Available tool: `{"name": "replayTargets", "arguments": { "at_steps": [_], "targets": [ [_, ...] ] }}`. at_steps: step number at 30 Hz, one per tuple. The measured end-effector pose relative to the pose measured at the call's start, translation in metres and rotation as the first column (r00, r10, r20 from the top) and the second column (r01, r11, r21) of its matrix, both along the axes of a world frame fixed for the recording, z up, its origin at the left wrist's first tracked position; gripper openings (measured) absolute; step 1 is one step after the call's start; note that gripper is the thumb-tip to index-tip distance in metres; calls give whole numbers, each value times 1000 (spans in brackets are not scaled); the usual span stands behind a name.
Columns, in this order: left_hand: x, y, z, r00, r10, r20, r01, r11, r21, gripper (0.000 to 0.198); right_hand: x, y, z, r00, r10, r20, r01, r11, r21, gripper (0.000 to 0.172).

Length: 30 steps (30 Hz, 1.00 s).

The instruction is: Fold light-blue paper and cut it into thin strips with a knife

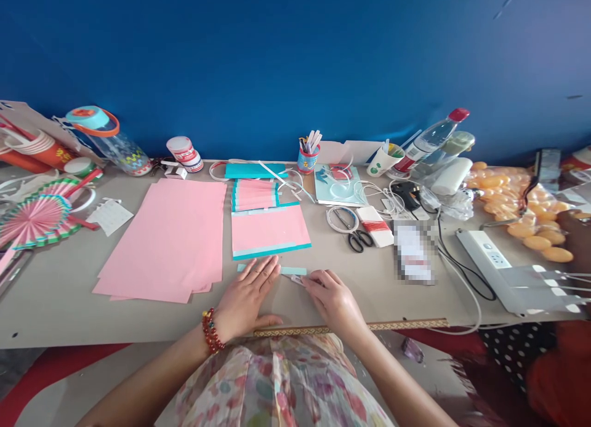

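A narrow pale-blue strip of paper (293, 271) lies across the desk in front of me. My left hand (252, 288) is flat over it, palm down with the fingers stretched out, covering part of its left half. Just below the strip's right half, my right hand (330, 295) pinches a small white tool with a thin pointed tip (296, 280); its exact kind is hard to make out. Behind the hands lies a pink sheet with teal edge strips (271, 230). Farther back are a pleated pink paper with teal edges (255, 195) and folded teal paper (255, 170).
Stacked pink sheets (166, 236) lie to the left, beyond them a round paper fan (34, 215). Black scissors (360, 240), wound red thread (376, 226) and a power strip (492, 261) are on the right. A pen cup (308, 159) and bottle (429, 144) stand near the wall.
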<state>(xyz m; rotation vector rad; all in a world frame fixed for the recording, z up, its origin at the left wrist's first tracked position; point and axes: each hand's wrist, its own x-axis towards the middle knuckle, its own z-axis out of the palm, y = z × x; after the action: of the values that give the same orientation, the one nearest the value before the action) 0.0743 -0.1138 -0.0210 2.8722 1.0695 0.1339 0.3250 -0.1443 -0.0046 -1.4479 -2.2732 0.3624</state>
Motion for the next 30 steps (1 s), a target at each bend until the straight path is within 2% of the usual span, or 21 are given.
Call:
{"name": "replayTargets", "arguments": {
  "at_steps": [12,19,30],
  "targets": [
    [0,0,-1,1000,-2,6,2,1000,-10,101,-15,0,-2,1000,10,8,-10,1000,-17,29],
    [-16,1,7,1000,5,16,-5,1000,-1,92,-14,2,-2,1000,20,23,-20,1000,7,29],
    [-20,-3,4,999,39,6,-39,999,-9,98,-21,4,3,999,25,35,-26,1000,9,32]
  ]
}}
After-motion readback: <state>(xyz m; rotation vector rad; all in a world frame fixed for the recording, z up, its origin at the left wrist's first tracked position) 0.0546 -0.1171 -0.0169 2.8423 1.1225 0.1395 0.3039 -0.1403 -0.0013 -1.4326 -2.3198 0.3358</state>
